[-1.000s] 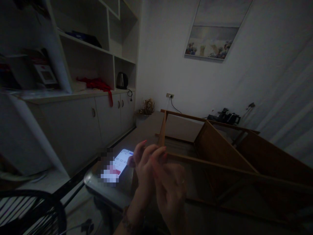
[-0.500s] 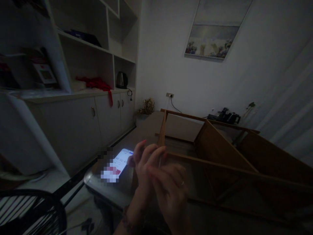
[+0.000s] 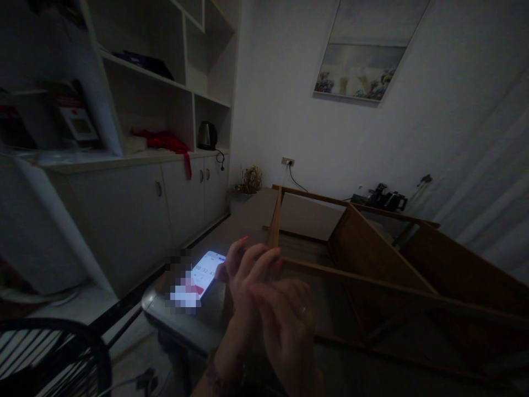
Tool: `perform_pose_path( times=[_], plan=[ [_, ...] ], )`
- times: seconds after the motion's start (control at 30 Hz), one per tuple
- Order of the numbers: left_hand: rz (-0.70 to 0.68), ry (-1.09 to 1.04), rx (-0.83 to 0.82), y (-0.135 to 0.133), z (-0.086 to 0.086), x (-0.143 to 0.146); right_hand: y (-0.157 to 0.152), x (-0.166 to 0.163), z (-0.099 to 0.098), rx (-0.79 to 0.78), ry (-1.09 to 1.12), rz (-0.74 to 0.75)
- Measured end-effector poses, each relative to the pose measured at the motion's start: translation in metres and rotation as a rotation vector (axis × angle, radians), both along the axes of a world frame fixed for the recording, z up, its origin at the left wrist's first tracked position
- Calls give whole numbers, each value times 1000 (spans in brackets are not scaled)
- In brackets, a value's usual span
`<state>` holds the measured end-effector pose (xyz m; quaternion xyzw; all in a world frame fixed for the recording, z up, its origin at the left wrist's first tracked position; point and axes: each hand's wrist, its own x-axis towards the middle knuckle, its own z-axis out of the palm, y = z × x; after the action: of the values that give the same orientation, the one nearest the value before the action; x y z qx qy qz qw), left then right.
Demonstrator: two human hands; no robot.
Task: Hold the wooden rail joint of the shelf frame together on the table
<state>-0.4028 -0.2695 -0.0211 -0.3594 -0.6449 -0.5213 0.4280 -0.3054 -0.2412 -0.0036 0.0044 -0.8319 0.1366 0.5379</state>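
My left hand (image 3: 248, 278) was in the lower middle of the frame, fingers loosely curled, bracelet (image 3: 215, 370) on that wrist. My right hand (image 3: 285, 320), the one with the ring (image 3: 303, 310), was right up against it from the right, thumb and fingers bunched in toward it. It was super dim, so I honestly can't tell if I was pinching anything. The phone (image 3: 204, 271) lay lit up on the counter (image 3: 247, 215), just left of my left hand, showing digits and a red patch, lower part pixelated. No clue if my thumb was touching its edge. A big brown wooden rack (image 3: 367, 253) sprawled across the right side of the frame, just past my hands. Over on the left was a white shelf unit (image 3: 124, 193) with a kettle (image 3: 204, 135) and red cloth (image 3: 163, 141) on it.
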Motion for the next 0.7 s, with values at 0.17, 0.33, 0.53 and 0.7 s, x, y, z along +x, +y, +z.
perform_pose_path(
  times=[0.17, 0.33, 0.53, 0.7],
  plan=[
    [33, 38, 20, 2, -2, 0, -2, 0, -1, -33, 32, -55],
    [21, 25, -7, 2, -3, -1, 1, -4, -6, 12, 78, -75],
    [11, 6, -4, 2, -4, -1, 6, -4, -12, -66, 156, 39],
    [12, 12, -1, 2, -3, -1, 9, 1, -3, 26, 130, 17]
  ],
)
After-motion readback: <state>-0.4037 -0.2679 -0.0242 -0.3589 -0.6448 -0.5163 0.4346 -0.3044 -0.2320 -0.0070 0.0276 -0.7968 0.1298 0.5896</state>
